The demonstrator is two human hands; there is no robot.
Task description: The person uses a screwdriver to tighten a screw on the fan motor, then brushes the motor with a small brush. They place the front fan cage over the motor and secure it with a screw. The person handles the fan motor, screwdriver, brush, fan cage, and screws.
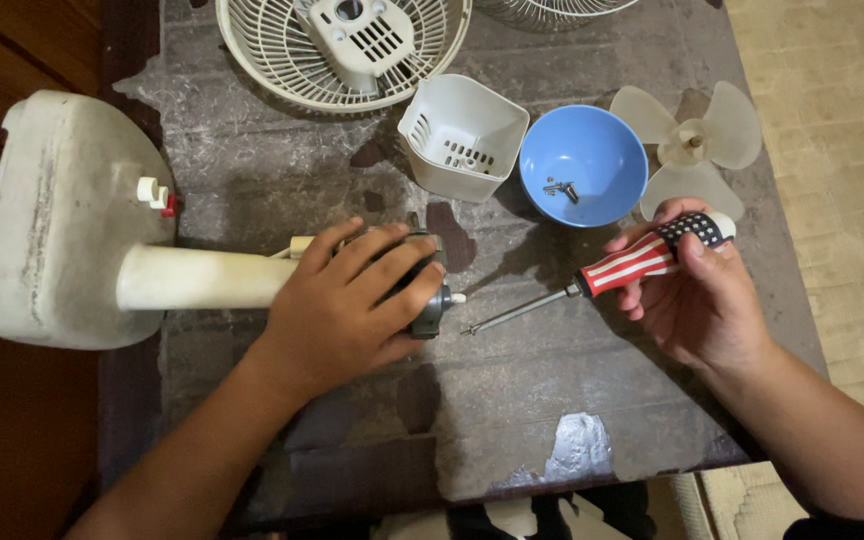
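Your left hand (347, 300) clamps the motor (430, 300) lying on the table (512, 420), shaft pointing right, while your right hand (697, 290) grips the screwdriver (602, 275), its long axis slanting down-left, tip just beside that shaft.

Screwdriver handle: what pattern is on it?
Red and white stripes, plus white stars on dark blue, on the screwdriver; head view.

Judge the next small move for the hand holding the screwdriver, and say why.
Probably the right hand should bring the screwdriver tip leftward to the fan motor. The left hand already grips the motor on its stand, the tip points at it with a gap between, and loose screws lie in the blue bowl.
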